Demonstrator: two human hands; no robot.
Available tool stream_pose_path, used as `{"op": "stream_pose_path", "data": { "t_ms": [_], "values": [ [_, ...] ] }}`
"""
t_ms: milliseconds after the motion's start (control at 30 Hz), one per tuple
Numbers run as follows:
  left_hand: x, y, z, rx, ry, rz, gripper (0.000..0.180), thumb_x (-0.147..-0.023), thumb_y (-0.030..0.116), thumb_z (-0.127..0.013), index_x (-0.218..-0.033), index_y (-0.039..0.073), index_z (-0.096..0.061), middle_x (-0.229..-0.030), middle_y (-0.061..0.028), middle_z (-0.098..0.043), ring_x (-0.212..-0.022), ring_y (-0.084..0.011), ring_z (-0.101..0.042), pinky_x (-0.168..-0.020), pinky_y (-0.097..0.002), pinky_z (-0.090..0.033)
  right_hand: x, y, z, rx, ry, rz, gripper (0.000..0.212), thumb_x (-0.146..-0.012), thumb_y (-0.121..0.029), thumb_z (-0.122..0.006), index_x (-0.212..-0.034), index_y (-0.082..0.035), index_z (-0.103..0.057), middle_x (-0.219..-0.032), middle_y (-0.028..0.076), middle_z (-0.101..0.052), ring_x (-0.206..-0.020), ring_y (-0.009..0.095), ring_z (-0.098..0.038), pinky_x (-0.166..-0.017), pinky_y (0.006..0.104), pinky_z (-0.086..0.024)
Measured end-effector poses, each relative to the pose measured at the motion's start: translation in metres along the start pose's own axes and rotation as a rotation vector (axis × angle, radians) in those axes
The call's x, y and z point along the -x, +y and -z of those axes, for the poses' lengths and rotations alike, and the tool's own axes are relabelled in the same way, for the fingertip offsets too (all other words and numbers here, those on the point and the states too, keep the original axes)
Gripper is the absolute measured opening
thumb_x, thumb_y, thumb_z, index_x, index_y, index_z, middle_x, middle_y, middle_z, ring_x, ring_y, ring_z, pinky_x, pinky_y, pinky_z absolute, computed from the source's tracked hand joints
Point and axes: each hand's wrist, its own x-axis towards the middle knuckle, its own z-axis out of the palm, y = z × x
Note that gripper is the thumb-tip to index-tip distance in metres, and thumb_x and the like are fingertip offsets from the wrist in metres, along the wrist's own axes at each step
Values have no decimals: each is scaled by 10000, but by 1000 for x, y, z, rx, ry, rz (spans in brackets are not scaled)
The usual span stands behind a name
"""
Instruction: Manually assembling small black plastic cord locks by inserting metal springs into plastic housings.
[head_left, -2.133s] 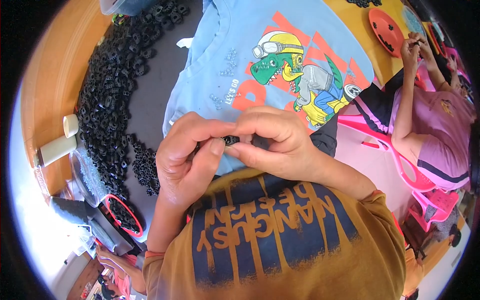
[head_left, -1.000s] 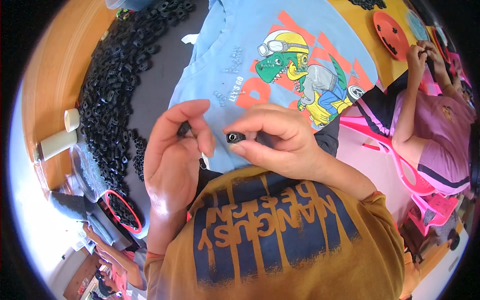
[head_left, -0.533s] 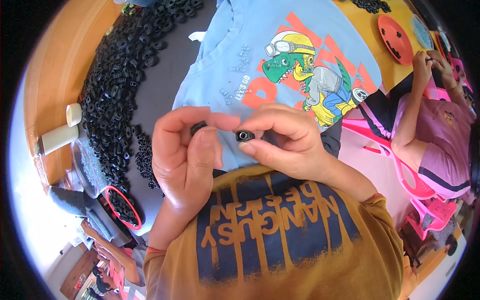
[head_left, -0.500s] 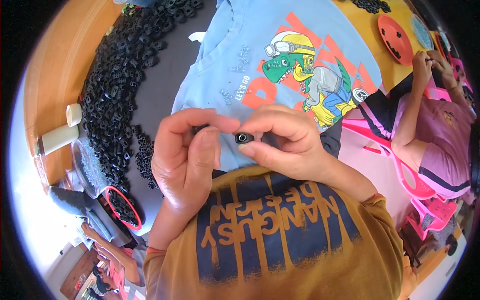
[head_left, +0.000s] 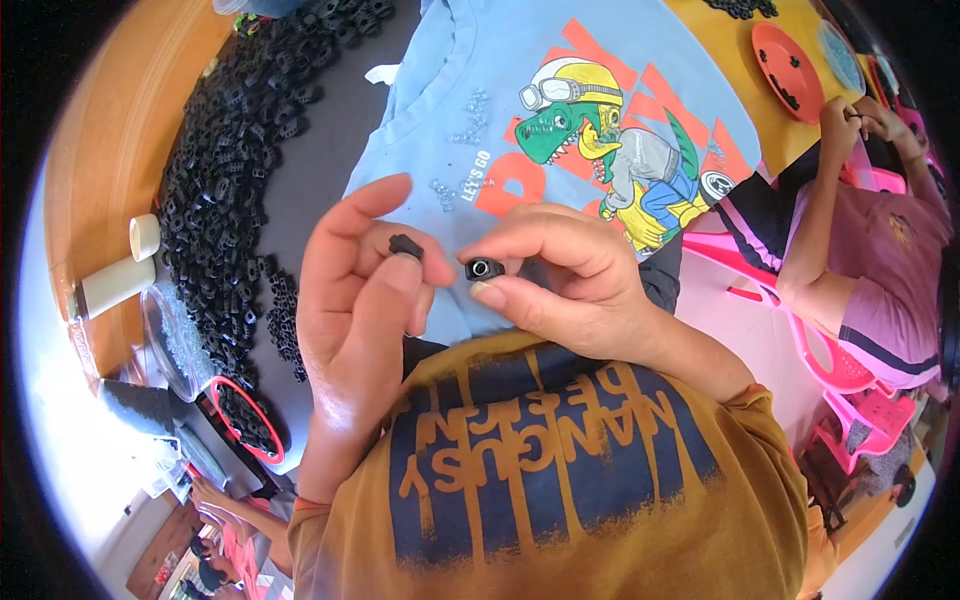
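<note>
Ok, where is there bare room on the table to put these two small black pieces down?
Bare room: the dark grey mat strip between the heap of small black plastic parts and the light blue printed T-shirt, and the shirt's plain cloth near its collar. Crowded: the heap at left, and the clear bowl by the red-rimmed tray. Left hand and right hand each pinch one piece.

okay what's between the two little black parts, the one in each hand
Nothing solid. In the head view, the small black piece in the left hand and the black ring piece in the right hand are apart; only the light blue shirt shows behind the gap.
</note>
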Motion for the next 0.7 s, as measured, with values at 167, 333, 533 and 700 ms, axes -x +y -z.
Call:
{"op": "stream_pose_path", "data": {
  "t_ms": [167,333,533,700],
  "values": [
    [-1,-5,2,-33,-10,-67,231,-903,25,-480,-1129,-19,-455,-865,-85,-606,-572,-17,-396,-528,-151,-331,0,0,-1,-18,29,1,229,-772,45,-664,-996,18,-625,-852,38,-584,-715,78,-498,-639,214,-396],
    [4,-2,3,-12,7,-12,199,-917,51,-479,-1105,-12,-484,-883,-86,-608,-581,-7,-389,-532,-149,-331,-1,0,0,8,34,7,224,-778,35,-660,-998,10,-625,-825,23,-562,-708,70,-485,-616,210,-378],
    [10,9,-1,-150,48,107,247,-916,54,-455,-1136,-26,-532,-898,-30,-581,-722,-37,-457,-655,-174,-371,-1,0,-1,24,45,25,223,-776,31,-663,-994,3,-628,-820,20,-548,-707,75,-480,-609,210,-371],
    [9,9,2,-142,-98,79,258,-896,17,-442,-1142,-27,-509,-912,-33,-575,-802,-52,-478,-735,-194,-382,-1,1,0,47,12,31,220,-771,36,-663,-986,2,-628,-816,27,-556,-709,84,-492,-609,219,-379]
  ]
}}
